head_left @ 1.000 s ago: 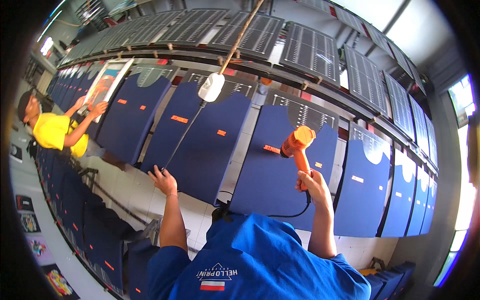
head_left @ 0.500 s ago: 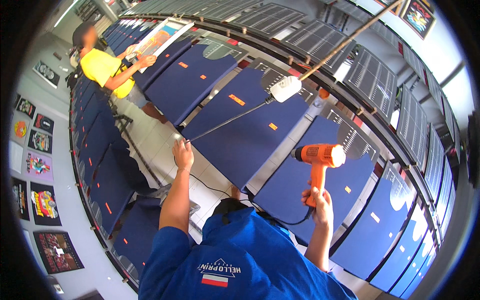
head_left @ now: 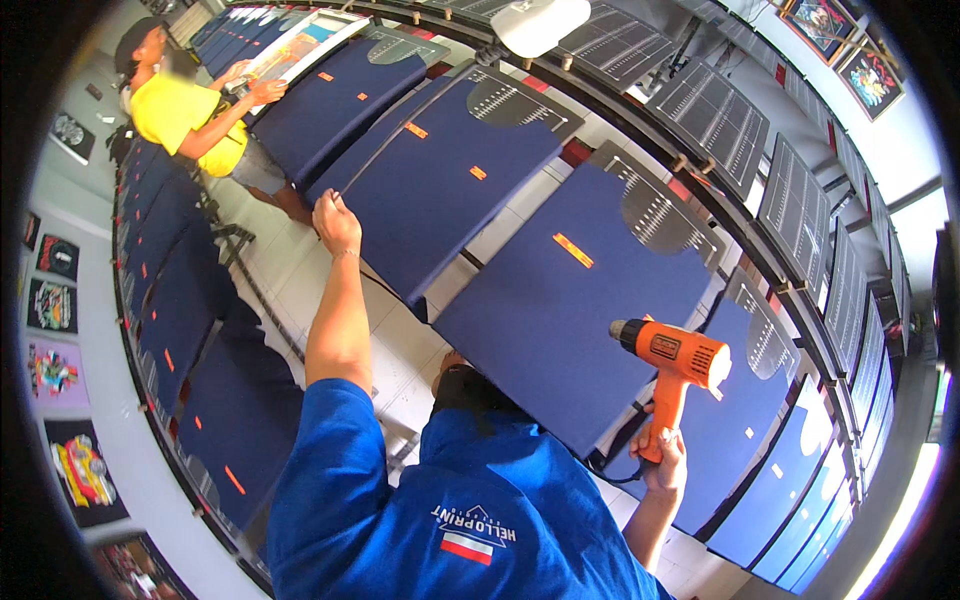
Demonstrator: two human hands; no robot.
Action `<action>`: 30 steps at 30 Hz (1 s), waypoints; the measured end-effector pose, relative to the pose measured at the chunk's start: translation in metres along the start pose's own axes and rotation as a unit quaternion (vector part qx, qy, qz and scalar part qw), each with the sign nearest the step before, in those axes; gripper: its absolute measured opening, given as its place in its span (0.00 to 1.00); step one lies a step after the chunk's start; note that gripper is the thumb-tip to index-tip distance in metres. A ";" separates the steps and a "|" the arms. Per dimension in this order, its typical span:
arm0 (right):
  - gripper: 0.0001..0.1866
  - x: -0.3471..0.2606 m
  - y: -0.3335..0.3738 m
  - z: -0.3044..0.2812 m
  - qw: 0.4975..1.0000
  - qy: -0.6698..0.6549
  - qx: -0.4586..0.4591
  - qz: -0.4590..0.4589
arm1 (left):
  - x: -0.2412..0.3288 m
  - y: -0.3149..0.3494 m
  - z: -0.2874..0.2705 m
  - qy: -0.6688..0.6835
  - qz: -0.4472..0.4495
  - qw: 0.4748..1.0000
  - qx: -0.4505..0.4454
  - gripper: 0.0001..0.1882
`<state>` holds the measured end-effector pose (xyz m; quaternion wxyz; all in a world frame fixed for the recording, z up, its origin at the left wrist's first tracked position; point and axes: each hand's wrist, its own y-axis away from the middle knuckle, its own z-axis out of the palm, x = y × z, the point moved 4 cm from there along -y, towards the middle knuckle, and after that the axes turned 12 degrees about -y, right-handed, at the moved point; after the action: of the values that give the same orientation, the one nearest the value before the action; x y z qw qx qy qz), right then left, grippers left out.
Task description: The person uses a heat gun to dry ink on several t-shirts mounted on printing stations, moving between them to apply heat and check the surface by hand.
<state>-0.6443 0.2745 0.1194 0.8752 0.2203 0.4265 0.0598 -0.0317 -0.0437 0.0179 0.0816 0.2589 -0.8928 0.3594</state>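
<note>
My right hand is wrapped round the handle of an orange heat gun, its dark nozzle turned left. The heat gun is held over the row of printing boards. My left hand is raised at arm's length, closed on a thin dark cable. From it the cable runs up to a white power socket block at the top edge. Nearest to my body lies a board with navy fabric and a small orange print. Another navy fabric panel with two orange prints lies left of it.
A person in a yellow shirt holds a printing screen frame over a board at the far left. A dark rail runs behind the boards, with more dark boards beyond. A second row of navy panels stands left across a tiled aisle.
The boards, socket block and co-worker have shifted in the picture as my view moved. My left hand has risen with the cable; the heat gun sits lower and further right.
</note>
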 end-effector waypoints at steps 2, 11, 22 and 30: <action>0.37 0.016 -0.014 0.026 0.999 0.000 0.023 -0.032 | -0.016 -0.034 0.034 -0.029 0.012 0.999 -0.011 0.16; 0.25 0.015 -0.049 0.165 0.988 0.039 0.144 -0.033 | -0.084 -0.062 0.103 -0.146 -0.227 0.943 -0.194 0.21; 0.20 0.011 -0.145 0.221 0.988 0.112 0.102 -0.014 | -0.093 -0.076 0.108 -0.174 -0.227 0.929 -0.235 0.25; 0.16 0.018 -0.178 0.219 0.988 0.119 0.102 -0.005 | -0.075 -0.073 0.098 -0.191 -0.239 0.916 -0.260 0.25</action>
<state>-0.4781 0.0473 0.1471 0.7917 0.2973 0.5324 0.0372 0.0739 -0.1251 -0.0345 0.0570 0.4983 -0.8647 0.0280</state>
